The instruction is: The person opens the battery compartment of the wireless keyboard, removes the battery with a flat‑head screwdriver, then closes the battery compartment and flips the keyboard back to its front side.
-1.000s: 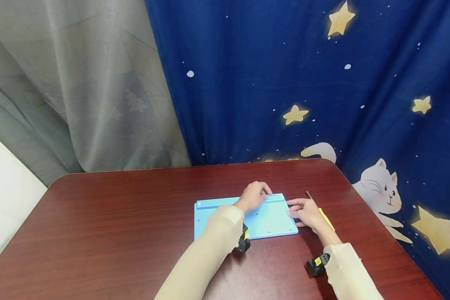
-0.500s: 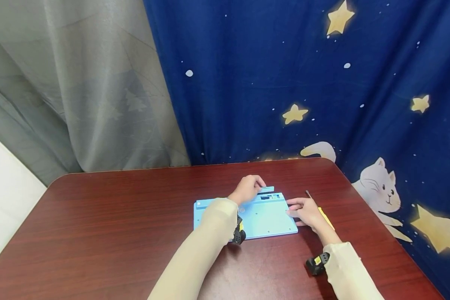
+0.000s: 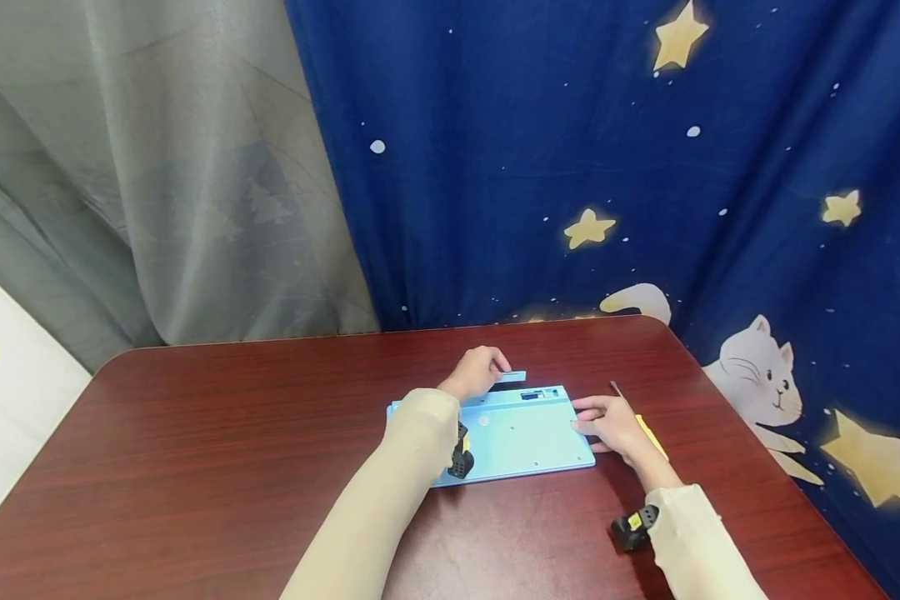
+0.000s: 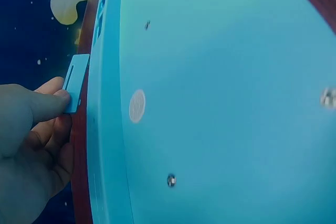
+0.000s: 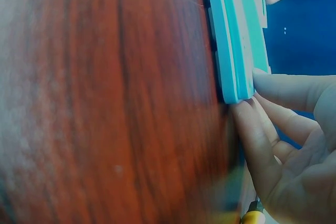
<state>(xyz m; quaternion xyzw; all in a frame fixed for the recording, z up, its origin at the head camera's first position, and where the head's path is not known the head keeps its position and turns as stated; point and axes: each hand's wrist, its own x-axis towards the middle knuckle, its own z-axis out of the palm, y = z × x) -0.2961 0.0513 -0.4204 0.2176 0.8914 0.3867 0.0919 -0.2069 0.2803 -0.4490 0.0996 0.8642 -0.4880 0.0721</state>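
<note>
A light blue keyboard (image 3: pixel 528 437) lies underside up on the table, with small screws and a round pale sticker (image 4: pixel 137 106) on its back. Near its far right corner the battery compartment (image 3: pixel 540 394) is uncovered. My left hand (image 3: pixel 476 373) pinches the slim blue battery cover (image 4: pixel 77 80) between thumb and fingers, just beyond the keyboard's far edge. At the right edge my right hand (image 3: pixel 609 425) grips the keyboard, its thumb on the upturned back and its fingers against the side, as the right wrist view shows.
A screwdriver with a yellow handle (image 3: pixel 652 437) lies just right of my right hand, partly hidden by it. The dark red wooden table (image 3: pixel 232 467) has its far edge against grey and blue curtains (image 3: pixel 495 167).
My left hand has lifted the battery cover off the keyboard, uncovering the compartment, and carried it left along the far edge. The right hand has stayed in place.
</note>
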